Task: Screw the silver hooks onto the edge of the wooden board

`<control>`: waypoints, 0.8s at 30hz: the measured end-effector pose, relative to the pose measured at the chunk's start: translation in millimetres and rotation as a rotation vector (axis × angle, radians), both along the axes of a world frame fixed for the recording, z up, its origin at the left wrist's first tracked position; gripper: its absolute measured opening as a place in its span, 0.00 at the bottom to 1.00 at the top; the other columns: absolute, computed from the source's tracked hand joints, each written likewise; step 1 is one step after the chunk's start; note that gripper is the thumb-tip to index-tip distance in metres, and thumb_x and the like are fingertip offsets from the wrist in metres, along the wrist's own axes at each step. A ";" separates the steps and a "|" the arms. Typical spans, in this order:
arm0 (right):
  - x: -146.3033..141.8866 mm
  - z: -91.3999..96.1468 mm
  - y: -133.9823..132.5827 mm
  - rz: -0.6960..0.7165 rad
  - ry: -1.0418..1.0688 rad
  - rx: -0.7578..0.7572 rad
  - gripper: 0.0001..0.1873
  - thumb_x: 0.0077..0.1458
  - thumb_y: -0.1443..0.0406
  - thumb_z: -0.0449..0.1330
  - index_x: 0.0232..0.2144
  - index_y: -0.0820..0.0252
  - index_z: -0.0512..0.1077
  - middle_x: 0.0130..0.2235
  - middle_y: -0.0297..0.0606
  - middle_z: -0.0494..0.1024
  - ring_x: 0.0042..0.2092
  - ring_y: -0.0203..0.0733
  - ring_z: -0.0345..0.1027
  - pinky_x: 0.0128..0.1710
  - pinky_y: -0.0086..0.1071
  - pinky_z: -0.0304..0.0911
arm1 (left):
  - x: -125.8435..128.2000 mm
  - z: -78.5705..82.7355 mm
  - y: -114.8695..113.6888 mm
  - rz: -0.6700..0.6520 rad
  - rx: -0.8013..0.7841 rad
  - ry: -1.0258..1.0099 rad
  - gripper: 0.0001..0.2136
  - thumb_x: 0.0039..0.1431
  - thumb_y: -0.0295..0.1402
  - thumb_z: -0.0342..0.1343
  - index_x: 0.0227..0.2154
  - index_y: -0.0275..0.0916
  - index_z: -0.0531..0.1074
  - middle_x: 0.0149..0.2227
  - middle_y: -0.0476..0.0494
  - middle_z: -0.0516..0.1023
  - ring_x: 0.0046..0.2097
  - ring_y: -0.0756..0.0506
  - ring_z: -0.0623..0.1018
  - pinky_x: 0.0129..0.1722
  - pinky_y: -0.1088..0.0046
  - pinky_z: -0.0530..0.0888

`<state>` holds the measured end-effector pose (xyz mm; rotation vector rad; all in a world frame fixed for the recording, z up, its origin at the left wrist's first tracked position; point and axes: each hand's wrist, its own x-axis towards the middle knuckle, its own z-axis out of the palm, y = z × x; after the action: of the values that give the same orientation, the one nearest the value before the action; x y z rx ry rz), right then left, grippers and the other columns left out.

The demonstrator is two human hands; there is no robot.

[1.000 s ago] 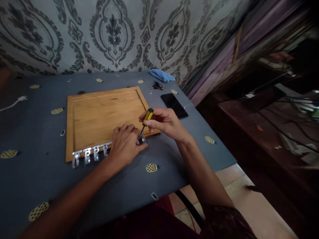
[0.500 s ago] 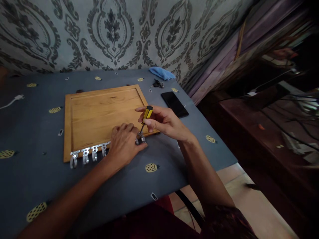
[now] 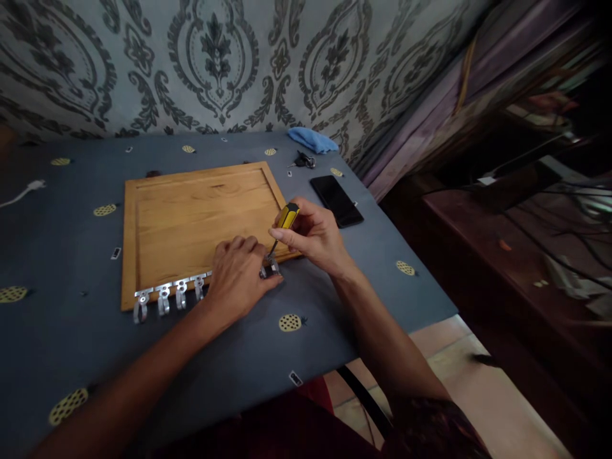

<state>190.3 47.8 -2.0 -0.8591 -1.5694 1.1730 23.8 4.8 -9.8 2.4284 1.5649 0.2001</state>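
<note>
A framed wooden board (image 3: pixel 191 220) lies flat on the table, with a silver metal hook rail (image 3: pixel 180 288) along its near edge and several hooks hanging off that edge. My left hand (image 3: pixel 239 274) presses over the rail's right part, fingers curled onto the board and thumb beside the end hook; it hides the rail's middle. Pinched in my right hand (image 3: pixel 315 236) is a small yellow-and-black screwdriver (image 3: pixel 287 217). It tilts, with its tip down at the rail's right end. Whether a screw sits under the tip is too small to tell.
A black phone (image 3: pixel 337 201) lies right of the board, with keys (image 3: pixel 303 160) and a blue cloth (image 3: pixel 313 140) farther back. A white cable (image 3: pixel 23 192) is at the left. The table (image 3: pixel 229 357) ends at the right, beside a dark red cabinet (image 3: pixel 502 255) with cables.
My right hand has turned the screwdriver slightly, its handle tipping to the right and its fingers curling in. The left hand and the board stay in place.
</note>
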 end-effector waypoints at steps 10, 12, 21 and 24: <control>17.2 10.6 -0.4 0.194 -0.033 -0.018 0.16 0.55 0.53 0.71 0.37 0.59 0.80 0.35 0.34 0.75 0.29 0.31 0.65 0.30 0.28 0.66 | 0.0 -0.9 -0.1 0.000 0.009 0.008 0.18 0.60 0.47 0.65 0.44 0.38 0.76 0.47 0.39 0.79 0.54 0.34 0.75 0.53 0.54 0.69; 13.8 6.4 1.0 0.117 -0.036 0.032 0.17 0.51 0.52 0.73 0.33 0.59 0.79 0.34 0.34 0.75 0.32 0.33 0.66 0.32 0.28 0.66 | 0.1 -1.2 -0.2 -0.003 0.009 0.013 0.18 0.60 0.47 0.64 0.44 0.37 0.76 0.47 0.39 0.79 0.54 0.33 0.75 0.53 0.54 0.69; 11.5 7.7 -1.8 0.142 0.037 -0.105 0.21 0.49 0.53 0.75 0.36 0.58 0.74 0.34 0.31 0.76 0.30 0.30 0.67 0.28 0.25 0.66 | -0.1 -1.4 -0.3 -0.004 0.022 0.005 0.17 0.60 0.47 0.64 0.42 0.38 0.77 0.46 0.39 0.79 0.53 0.34 0.75 0.52 0.54 0.69; 18.7 10.4 -2.7 0.224 0.016 -0.122 0.19 0.55 0.55 0.71 0.44 0.60 0.78 0.41 0.37 0.79 0.30 0.30 0.67 0.33 0.28 0.69 | -0.6 -0.8 0.3 -0.004 0.014 0.000 0.17 0.60 0.47 0.64 0.42 0.38 0.77 0.47 0.39 0.79 0.53 0.34 0.75 0.52 0.54 0.69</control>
<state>209.0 45.1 8.4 -0.7635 -1.6250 1.4437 23.2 5.1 -10.6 2.4423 1.5634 0.2107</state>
